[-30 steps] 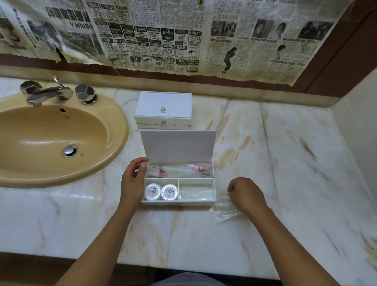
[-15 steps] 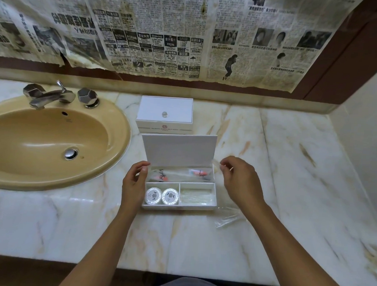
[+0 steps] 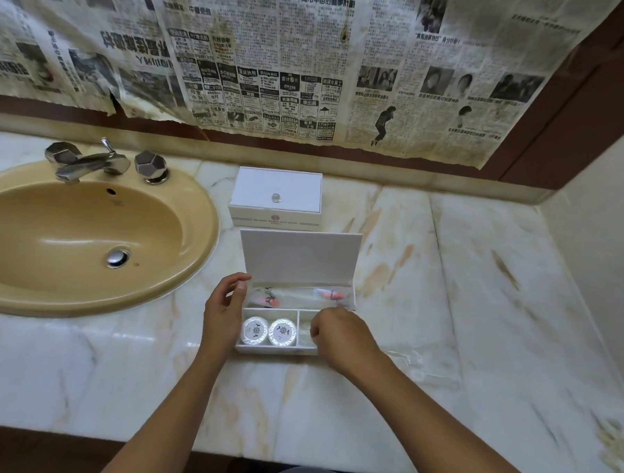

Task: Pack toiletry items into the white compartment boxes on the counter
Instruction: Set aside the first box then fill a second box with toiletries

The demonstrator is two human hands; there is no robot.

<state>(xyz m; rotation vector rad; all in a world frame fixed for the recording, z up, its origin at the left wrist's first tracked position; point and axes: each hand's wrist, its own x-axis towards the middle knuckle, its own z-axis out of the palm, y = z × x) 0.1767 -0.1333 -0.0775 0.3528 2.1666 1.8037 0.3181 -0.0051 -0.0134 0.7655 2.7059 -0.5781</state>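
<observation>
While right hand (image 3: 341,333) pinches a clear packet (image 3: 340,298) over open compartment box (image 3: 296,308), left fingers (image 3: 234,283) loose; closed box (image 3: 276,198), sink (image 3: 86,239) behind.

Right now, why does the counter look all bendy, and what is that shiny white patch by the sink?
In the head view, the wide lens bends the counter edges and the newspaper outward; the white patch is light glaring off polished marble; the sink shines too; the right hand hides part of the open box.

Dim, warm indoor light; soft glare patches on the marble counter (image 3: 445,279) and sink (image 3: 86,246) basin; faint shadows; wide-angle bending at frame edges; slight softness throughout, newspaper (image 3: 276,53) print mostly unreadable
</observation>
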